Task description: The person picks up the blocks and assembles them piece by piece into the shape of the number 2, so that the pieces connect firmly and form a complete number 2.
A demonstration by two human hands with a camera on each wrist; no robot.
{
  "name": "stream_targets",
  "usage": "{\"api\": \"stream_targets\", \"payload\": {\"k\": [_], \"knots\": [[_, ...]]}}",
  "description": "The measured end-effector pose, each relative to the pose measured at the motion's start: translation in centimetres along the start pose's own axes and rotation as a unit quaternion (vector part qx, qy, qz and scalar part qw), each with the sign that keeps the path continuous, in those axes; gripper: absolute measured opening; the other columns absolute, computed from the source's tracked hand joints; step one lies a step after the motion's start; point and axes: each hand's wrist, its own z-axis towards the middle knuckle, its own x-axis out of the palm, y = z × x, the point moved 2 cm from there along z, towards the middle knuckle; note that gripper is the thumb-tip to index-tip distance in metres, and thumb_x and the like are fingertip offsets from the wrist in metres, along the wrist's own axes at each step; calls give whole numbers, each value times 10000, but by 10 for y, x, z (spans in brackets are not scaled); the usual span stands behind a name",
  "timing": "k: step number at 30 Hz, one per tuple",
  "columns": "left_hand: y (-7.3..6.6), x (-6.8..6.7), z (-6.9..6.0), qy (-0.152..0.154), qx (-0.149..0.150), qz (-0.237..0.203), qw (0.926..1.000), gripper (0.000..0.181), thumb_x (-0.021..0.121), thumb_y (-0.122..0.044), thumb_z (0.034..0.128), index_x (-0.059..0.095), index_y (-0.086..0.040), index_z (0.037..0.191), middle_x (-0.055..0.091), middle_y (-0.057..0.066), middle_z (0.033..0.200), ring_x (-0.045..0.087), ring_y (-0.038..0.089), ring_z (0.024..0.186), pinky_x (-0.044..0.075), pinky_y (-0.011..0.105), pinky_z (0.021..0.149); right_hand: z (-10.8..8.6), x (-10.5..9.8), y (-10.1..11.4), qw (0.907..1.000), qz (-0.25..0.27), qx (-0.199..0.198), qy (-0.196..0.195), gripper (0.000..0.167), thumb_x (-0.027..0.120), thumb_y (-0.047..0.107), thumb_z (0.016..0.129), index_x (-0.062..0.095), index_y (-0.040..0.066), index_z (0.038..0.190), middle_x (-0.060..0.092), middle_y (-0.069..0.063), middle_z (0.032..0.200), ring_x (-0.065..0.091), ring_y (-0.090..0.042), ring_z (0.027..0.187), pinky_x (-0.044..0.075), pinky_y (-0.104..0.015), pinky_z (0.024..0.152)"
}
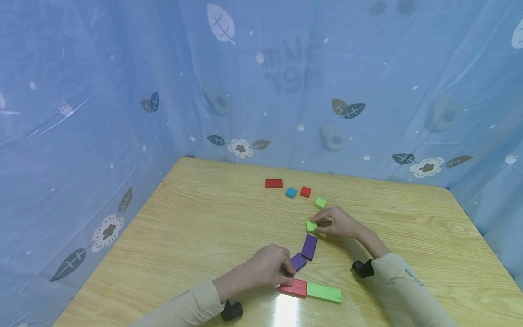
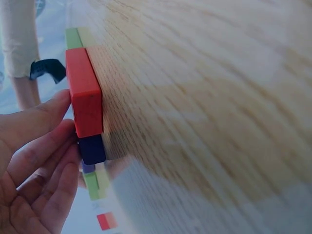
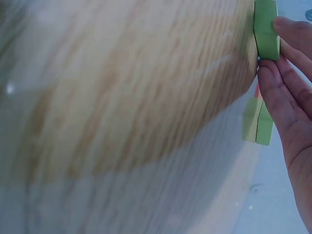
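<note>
In the head view my left hand (image 1: 265, 265) is at the left end of a red block (image 1: 297, 289), thumb on it and fingertips at its far edge, beside a purple block (image 1: 298, 262). The left wrist view shows the thumb against the red block (image 2: 87, 92) and the fingers near the purple block (image 2: 92, 149). My right hand (image 1: 337, 222) pinches a small light green block (image 1: 310, 226) between thumb and fingers, resting on the table. A second purple block (image 1: 309, 247) lies between both hands. A long green block (image 1: 324, 293) meets the red one end to end.
Farther back on the wooden table (image 1: 212, 204) lie a small green block (image 1: 320, 203), a small red block (image 1: 305, 192), a blue block (image 1: 291, 193) and a longer dark red block (image 1: 273, 183). Blue patterned curtains (image 1: 286, 113) stand behind and beside the table.
</note>
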Motion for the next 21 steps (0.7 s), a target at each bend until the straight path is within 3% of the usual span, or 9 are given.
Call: {"api": "stream_targets", "payload": {"k": [21], "knots": [[1,1,1,50,-105,14,9999,181,847,-277,717,786,-187,862,581,-157,712,448,-58,602,364,99,557,-1,1,-1,9998,34,-121,152,222,745,91,824,726,9,1029,702,-103,1005,658,-249,937,534,-301,803]]}}
